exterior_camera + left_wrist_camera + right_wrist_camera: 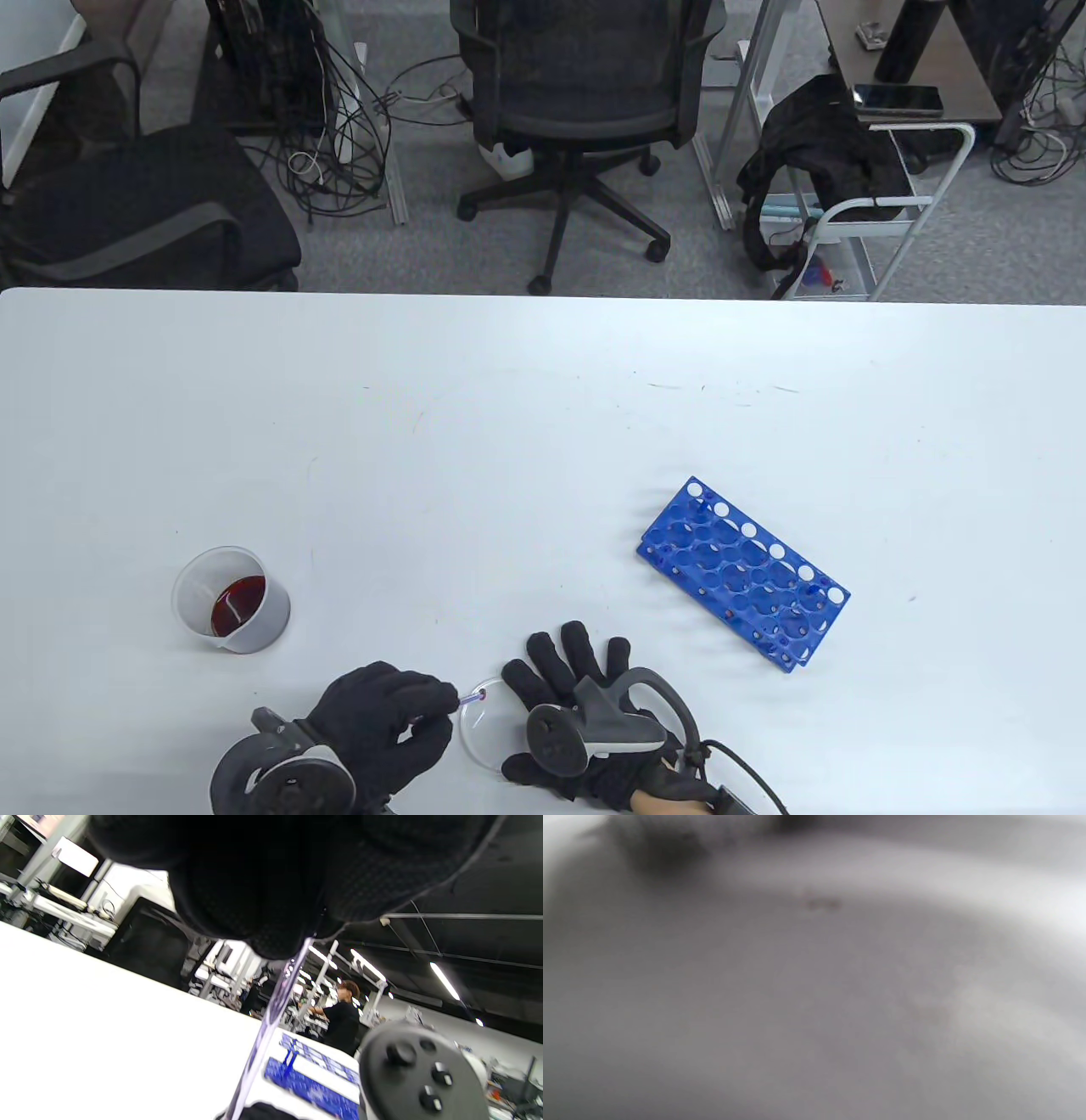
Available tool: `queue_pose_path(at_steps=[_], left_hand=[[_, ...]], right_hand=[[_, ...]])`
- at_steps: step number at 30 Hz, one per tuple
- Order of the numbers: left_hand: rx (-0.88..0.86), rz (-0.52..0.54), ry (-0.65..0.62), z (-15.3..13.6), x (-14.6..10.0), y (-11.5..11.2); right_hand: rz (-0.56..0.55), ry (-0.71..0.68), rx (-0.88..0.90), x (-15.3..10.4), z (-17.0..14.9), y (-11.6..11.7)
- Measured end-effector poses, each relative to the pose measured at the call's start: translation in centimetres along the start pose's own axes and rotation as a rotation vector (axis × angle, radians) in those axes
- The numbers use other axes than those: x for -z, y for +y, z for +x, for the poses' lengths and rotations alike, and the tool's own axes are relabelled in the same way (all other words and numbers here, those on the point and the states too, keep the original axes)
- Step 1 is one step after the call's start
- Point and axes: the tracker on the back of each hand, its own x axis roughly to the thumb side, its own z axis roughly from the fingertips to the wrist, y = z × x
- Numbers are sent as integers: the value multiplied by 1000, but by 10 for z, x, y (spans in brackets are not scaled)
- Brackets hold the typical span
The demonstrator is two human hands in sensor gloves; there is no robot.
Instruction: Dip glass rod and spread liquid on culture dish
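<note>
Left hand [382,722] grips clear glass rod [472,698] over round dish [481,732].

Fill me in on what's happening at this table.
The left hand grips a glass rod, its tip over the clear dish near the table's front edge. The right hand lies flat beside the dish with fingers spread, apparently steadying it. A beaker of red liquid stands to the left, and a blue rack lies to the right, untouched.
</note>
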Motion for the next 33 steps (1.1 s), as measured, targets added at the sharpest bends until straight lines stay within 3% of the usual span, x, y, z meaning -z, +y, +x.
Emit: queue_pose_path(at_steps=[12,33], left_hand=[[35,-125,1,0,8,-27],[-27,-200,8,2,10,-34]], right_hand=[[0,0,0,0,0,0],[4,-1,4,0,0,1]])
